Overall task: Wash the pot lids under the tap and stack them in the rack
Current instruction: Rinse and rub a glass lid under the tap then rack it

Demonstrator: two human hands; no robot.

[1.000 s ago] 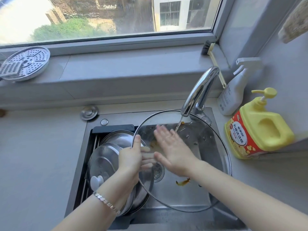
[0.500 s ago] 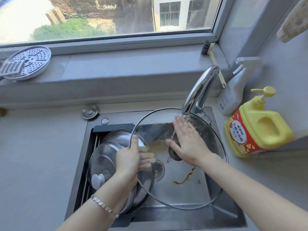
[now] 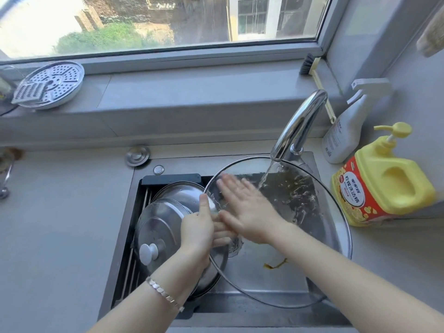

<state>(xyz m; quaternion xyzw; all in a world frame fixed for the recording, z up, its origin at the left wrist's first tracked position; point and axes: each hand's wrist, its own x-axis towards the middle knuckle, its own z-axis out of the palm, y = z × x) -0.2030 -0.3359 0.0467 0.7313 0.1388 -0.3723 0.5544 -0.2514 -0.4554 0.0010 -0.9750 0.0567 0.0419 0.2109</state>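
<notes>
The left hand (image 3: 195, 227) grips the rim of the big glass lid (image 3: 312, 205), with the thumb on top and the fingers under. The right hand (image 3: 245, 210) is flat, its fingers straight, and it presses on the glass. It looks blurry. The two hands are very close, almost touching. The lid is tipped over the sink (image 3: 264, 317), and water (image 3: 266, 174) from the tap (image 3: 298, 123) falls on it just past the right hand.

I think the job is more than half done. Two steel lids (image 3: 158, 227) already lie in the rack (image 3: 171, 179), just left of the left hand. The glass lid is the one being washed now. A small orange bit (image 3: 276, 264) lies in the sink below the right arm, so it seems dirt is coming off. What is left is to rinse this lid and put it in the rack.

The glass lid is very big, almost as wide as the sink. Its far rim sits right under the tap. Its right rim goes over the sink edge, near the yellow soap bottle (image 3: 384, 183). Its left rim reaches over the steel lids by the left hand. The rack looks nearly full, so the lid will likely have to lean on the steel ones. It should lift up and toward the person first, to miss the tap.
</notes>
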